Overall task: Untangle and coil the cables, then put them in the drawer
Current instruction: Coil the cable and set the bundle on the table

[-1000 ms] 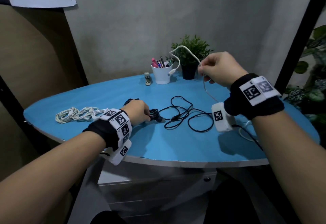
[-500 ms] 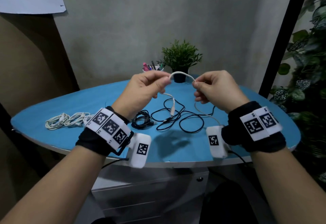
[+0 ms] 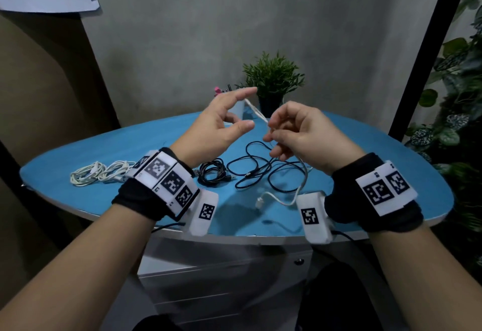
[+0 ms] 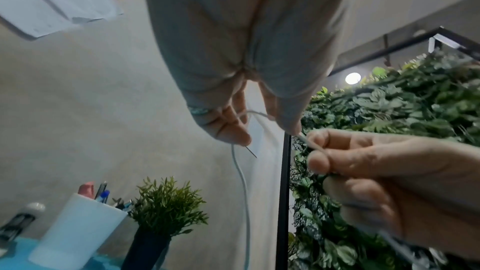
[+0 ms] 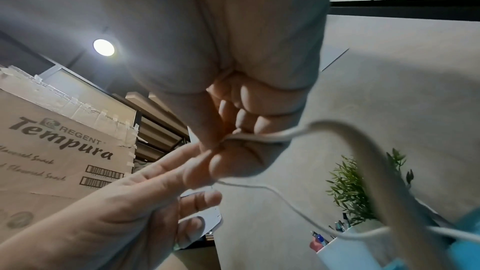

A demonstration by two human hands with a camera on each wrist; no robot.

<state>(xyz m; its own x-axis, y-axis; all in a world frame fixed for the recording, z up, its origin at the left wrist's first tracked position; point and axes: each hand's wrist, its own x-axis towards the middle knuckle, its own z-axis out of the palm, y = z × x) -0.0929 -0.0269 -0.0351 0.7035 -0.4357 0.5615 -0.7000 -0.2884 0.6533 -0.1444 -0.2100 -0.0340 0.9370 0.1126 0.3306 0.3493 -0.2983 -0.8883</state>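
Note:
Above the blue table (image 3: 391, 174), my right hand (image 3: 271, 132) pinches a thin white cable (image 3: 257, 111) between thumb and forefinger. The cable runs up-left to my left hand (image 3: 243, 110), whose fingers are spread and fairly straight. In the left wrist view the white cable (image 4: 240, 171) lies across those fingers and hangs down from them. Another length drops from my right hand to a white plug (image 3: 259, 202) just above the table. A loose black cable (image 3: 260, 171) sprawls below my hands, with a coiled black cable (image 3: 212, 172) to its left.
Coiled white cables (image 3: 99, 174) lie at the table's left. A potted plant (image 3: 272, 80) and a white pen cup (image 4: 75, 231) stand at the back. A grey drawer unit (image 3: 221, 278) with a small knob (image 3: 298, 261) sits under the table, drawers closed. Foliage fills the right side.
My left hand has let go of its pinch on the white cable and spread its fingers. My right hand has moved closer to it, still pinching the cable.

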